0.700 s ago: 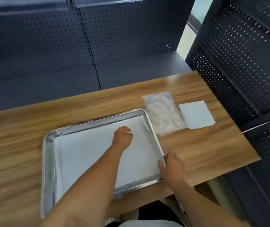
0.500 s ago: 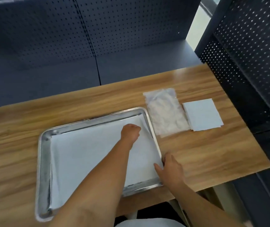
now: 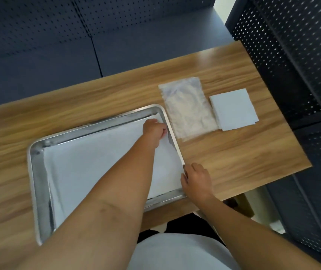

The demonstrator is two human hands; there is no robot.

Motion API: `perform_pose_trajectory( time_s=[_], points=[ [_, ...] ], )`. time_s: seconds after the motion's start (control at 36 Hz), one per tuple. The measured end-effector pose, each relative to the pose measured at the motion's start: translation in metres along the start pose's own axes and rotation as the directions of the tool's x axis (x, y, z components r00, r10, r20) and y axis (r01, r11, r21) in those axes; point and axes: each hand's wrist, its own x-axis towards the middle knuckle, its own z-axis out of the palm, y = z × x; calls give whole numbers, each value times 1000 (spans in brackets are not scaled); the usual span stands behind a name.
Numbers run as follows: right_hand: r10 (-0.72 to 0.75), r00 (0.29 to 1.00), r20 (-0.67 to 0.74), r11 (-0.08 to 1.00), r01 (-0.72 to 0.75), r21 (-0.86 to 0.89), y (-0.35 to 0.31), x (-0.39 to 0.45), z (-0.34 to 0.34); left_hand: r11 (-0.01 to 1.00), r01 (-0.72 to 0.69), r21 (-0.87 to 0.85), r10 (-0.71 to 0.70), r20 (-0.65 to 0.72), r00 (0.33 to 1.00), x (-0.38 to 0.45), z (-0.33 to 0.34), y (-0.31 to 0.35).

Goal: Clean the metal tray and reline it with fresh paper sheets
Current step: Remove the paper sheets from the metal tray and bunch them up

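Note:
A metal tray lies on the wooden table, lined with a white paper sheet that leaves bare metal along the left and far walls. My left hand reaches across the tray to its far right corner, fingers closed on the paper's edge, which lifts slightly there. My right hand sits at the tray's right rim near the front corner, thumb and fingers pinched on the paper's edge where it meets the rim. My left forearm hides part of the sheet.
Right of the tray lies a clear plastic bag with whitish contents, then a small stack of white paper sheets. The wooden table ends close on the right. Dark pegboard racks stand behind and to the right.
My left hand has slid from the middle of the sheet to the tray's far right corner. My right hand has stayed at the right rim. The view has tilted slightly.

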Motion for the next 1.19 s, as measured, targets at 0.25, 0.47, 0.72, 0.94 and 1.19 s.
perform_pose_trajectory(
  time_s=[0.25, 0.47, 0.72, 0.94, 1.19],
  points=[
    [6, 996, -90, 999, -10, -38, -20, -13, 1, 967, -156, 204, 159, 1, 987, 10, -7, -3],
    [-30, 999, -26, 994, 32, 100, -51, -24, 13, 869, -280, 408, 316, -22, 948, 17, -44, -14],
    [-77, 988, 133, 991, 61, 123, -97, -16, 40, 881, -322, 347, 351, -21, 936, 26, -89, -20],
    [-53, 978, 202, 997, 39, 70, -109, -12, 54, 827, -379, 414, 422, -13, 906, 34, -115, -33],
    [-49, 968, 246, 999, 42, 32, -116, -8, 56, 791, -367, 491, 444, -46, 895, 38, -121, -41]
  ],
)
